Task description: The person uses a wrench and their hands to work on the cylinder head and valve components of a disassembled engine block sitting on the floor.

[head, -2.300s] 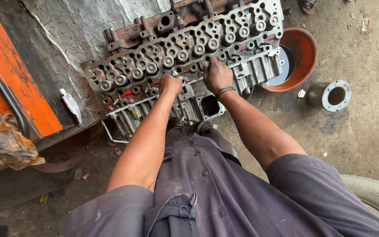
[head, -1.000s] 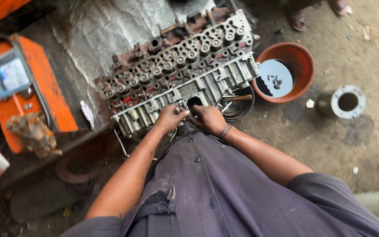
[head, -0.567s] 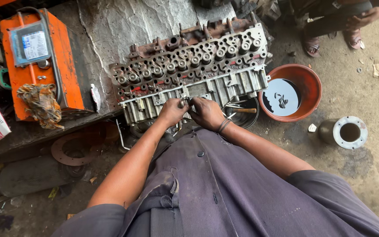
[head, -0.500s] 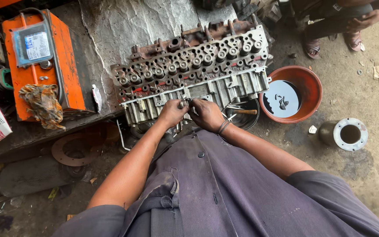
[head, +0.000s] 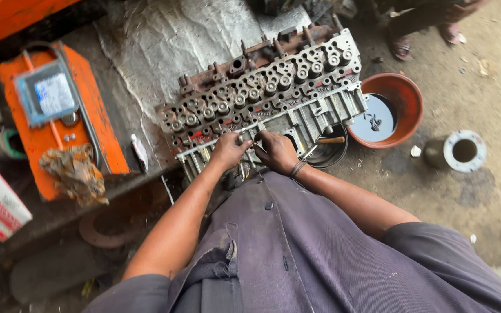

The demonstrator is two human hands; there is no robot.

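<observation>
Dirty concrete floor (head: 494,203) lies all around, with an old grey sheet (head: 163,40) spread under the work.

Nearest is the person's grey shirt. Just past it, both hands sit side by side at the near edge of the engine head (head: 262,98). The left hand (head: 229,152) and the right hand (head: 278,152) are curled, fingers pinching something small and shiny at the near edge. I cannot tell what the small part is.

A moment ago the hands were in the same spot. They have stayed put and only the view has moved a little. So the fiddly work on that one spot looks like it is not done yet.

Right of the engine head is a brown bowl (head: 404,95) with dark oil in it. Further right stands a metal ring (head: 462,150). Left of the engine head is an orange box (head: 65,110) with a rag (head: 76,174) on it.

Beyond the engine head, someone's foot (head: 402,46) shows.
</observation>
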